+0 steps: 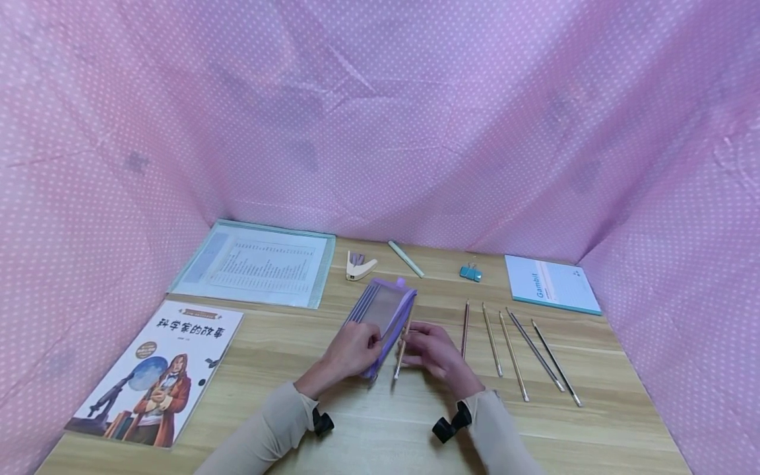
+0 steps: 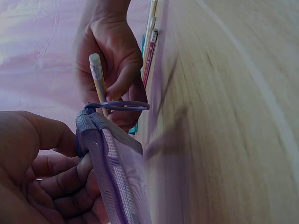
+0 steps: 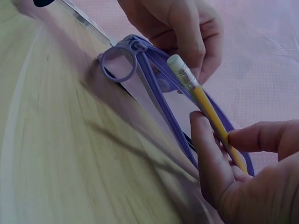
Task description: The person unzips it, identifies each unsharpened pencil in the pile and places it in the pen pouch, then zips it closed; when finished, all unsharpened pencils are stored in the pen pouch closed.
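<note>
A purple mesh pencil case with a zipper lies near the middle of the table, its mouth unzipped and spread in the right wrist view. My left hand pinches the case by its upper edge. Between thumb and fingers, my right hand holds a yellow pencil along the zipper opening, its white eraser end toward me. The pencil's far end is hidden behind the case and fingers in the right wrist view. A purple ring pull hangs at the case's near corner.
Several pencils lie spread right of my right hand. Behind the case are a stapler, a pale green stick and a teal binder clip. A notebook is at back right; a document folder and a book lie left.
</note>
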{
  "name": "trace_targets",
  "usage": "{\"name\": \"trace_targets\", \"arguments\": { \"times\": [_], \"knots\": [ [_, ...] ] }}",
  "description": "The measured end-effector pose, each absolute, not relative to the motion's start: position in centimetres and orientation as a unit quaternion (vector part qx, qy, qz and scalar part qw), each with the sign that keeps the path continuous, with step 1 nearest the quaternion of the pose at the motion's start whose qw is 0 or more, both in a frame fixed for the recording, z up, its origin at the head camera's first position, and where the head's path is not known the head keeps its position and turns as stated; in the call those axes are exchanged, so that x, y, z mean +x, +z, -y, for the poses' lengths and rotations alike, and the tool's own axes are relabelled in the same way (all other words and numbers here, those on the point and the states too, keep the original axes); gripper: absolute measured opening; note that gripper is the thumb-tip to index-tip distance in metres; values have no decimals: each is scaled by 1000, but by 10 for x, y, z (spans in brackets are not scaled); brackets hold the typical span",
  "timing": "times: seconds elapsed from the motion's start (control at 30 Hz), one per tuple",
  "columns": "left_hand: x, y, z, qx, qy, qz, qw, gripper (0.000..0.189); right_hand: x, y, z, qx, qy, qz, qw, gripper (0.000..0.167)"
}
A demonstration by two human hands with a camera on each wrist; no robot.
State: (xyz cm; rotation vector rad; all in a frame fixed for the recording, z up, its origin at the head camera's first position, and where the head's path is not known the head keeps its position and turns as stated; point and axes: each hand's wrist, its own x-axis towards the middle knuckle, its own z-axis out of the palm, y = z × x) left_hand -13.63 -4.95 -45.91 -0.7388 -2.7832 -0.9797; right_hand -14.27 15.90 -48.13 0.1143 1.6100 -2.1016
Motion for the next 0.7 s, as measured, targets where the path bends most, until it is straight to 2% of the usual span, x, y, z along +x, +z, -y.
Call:
{"name": "trace_targets", "arguments": {
  "times": [0.27, 0.7],
  "knots": [
    [-135, -458, 50, -238, -326, 914, 38, 8, -147, -480, -150, 47, -767, -595, 235, 49],
    [-135, -455, 50, -233, -326, 916, 31, 6, -152, -478, -133, 70, -758, -622, 186, 44]
  ]
}}
